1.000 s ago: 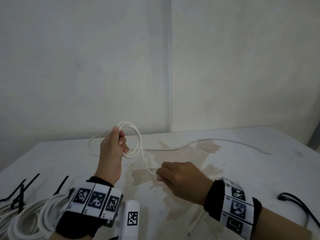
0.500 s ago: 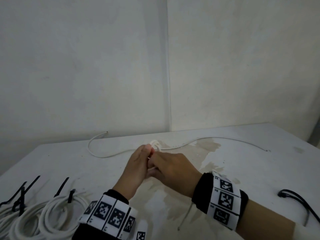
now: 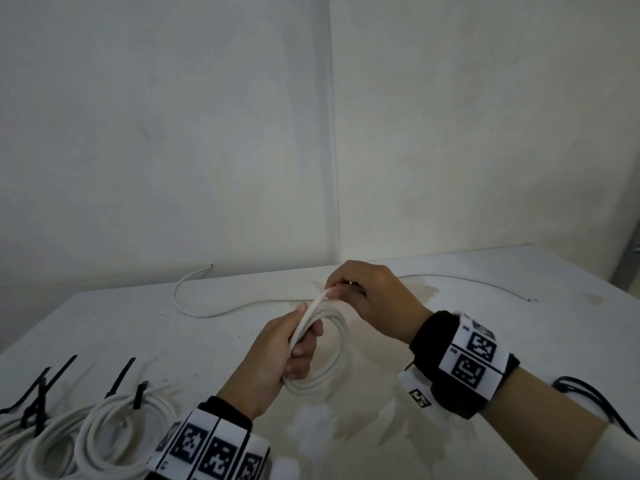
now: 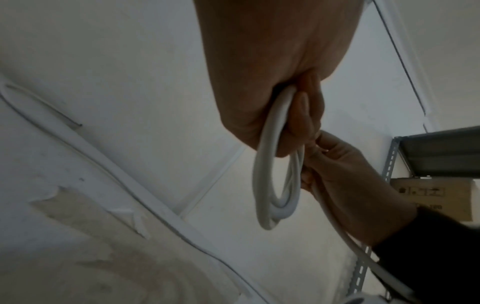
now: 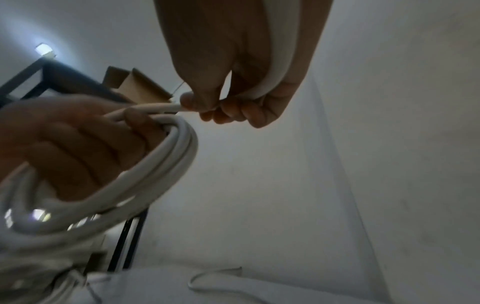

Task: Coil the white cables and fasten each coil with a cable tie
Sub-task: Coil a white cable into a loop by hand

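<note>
My left hand (image 3: 304, 341) grips one side of a small coil of white cable (image 3: 334, 362), held upright above the table. My right hand (image 3: 341, 292) pinches a strand of the same cable (image 3: 317, 306) just above the coil. In the left wrist view the coil (image 4: 262, 185) hangs from my left hand's fingers (image 4: 298, 115), and the strand (image 4: 345, 236) runs from the right hand (image 4: 324, 156) down past its wrist. In the right wrist view the right hand's fingertips (image 5: 215, 111) pinch the strand next to the coil (image 5: 166, 164).
A second loose white cable (image 3: 214, 311) lies across the back of the white table (image 3: 138, 327). Finished coils with black ties (image 3: 104, 434) sit at the front left, with loose black cable ties (image 3: 121, 375) beside them. A black cord (image 3: 588, 400) lies at the right edge.
The left hand has brought the coil nearer and to the right. The right hand rose from the table to meet it and now pinches the strand above the coil.
</note>
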